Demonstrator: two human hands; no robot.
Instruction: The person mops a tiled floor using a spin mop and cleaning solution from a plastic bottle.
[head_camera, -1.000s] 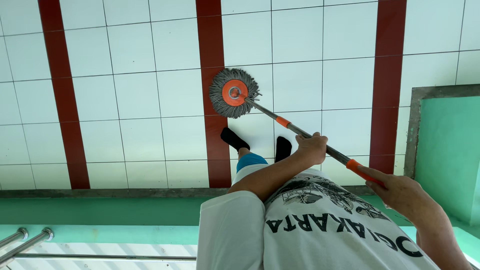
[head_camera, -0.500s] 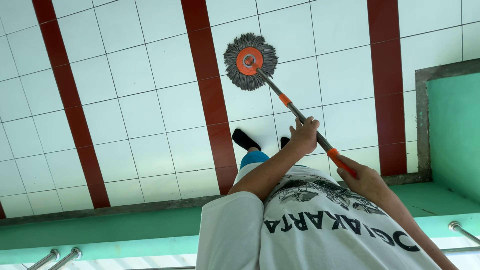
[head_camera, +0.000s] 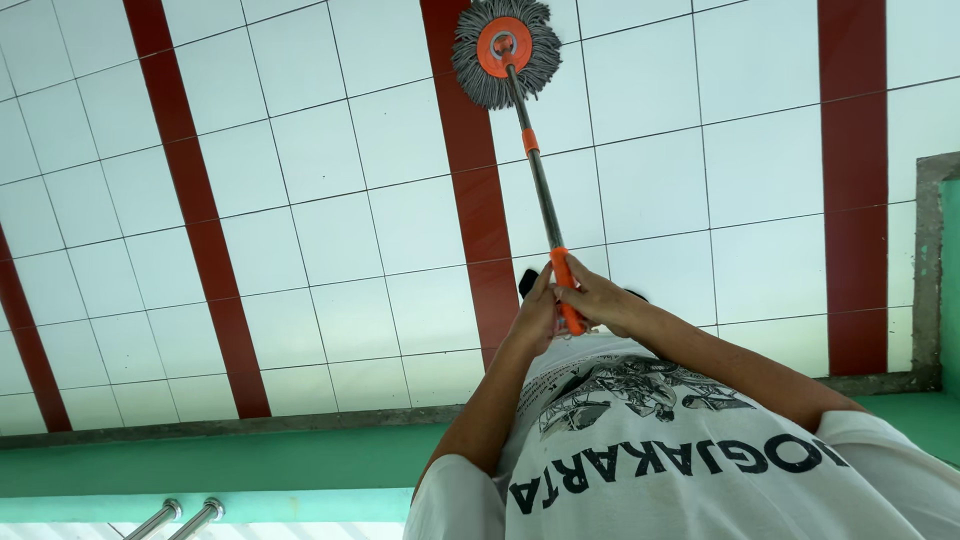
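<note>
- Both hands grip the mop pole (head_camera: 540, 190) at its near end, around the orange grip (head_camera: 568, 290), so the long pole can be steered from far back.
- The left hand (head_camera: 535, 318) sits on the left side of the grip; its fingers (head_camera: 541, 287) are curled and pressed together around the pole.
- The right hand (head_camera: 600, 298) wraps the grip from the other side, touching the left hand; its fingers are closed on the grip, giving a two-handed hold that steadies the pole.
- The mop head (head_camera: 506, 50), a round grey fringe with an orange hub, lies flat on the floor well away from the hands, on a red stripe (head_camera: 470, 160) and the white tile (head_camera: 640, 180) just beside it.
- The pole runs nearly straight from hands to head, tilted a little to the left, with an orange collar (head_camera: 529, 141) partway along.
- A dark shoe (head_camera: 527, 283) shows just behind the hands.
- The white shirt (head_camera: 680, 460) with a dark print fills the lower frame.
- A green ledge (head_camera: 200, 460) edges the floor; two metal rails (head_camera: 180, 518) sit in the lower left corner.
</note>
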